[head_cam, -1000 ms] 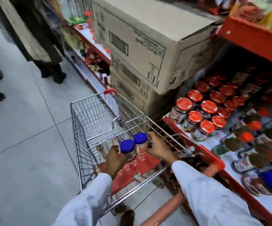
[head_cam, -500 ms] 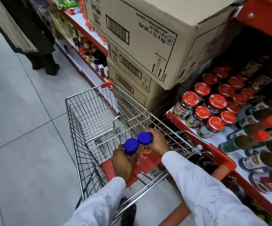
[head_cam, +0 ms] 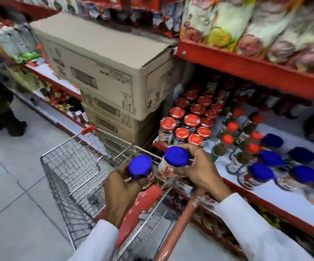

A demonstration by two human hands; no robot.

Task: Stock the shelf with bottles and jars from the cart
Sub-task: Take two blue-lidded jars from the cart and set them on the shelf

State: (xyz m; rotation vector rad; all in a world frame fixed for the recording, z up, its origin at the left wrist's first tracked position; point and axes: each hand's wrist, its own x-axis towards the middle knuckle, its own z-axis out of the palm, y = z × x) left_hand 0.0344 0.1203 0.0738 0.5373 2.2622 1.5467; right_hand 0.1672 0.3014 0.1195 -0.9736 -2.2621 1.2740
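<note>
Above the wire shopping cart [head_cam: 73,166]: left hand [head_cam: 120,193] grips one blue-lidded glass jar [head_cam: 141,169]; right hand [head_cam: 201,170] grips another [head_cam: 176,158], nearer the shelf.

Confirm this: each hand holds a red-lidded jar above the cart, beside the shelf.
Not quite. The head view shows blue lids: the left hand and right hand each hold a blue-lidded jar above the cart, beside the shelf.
</note>
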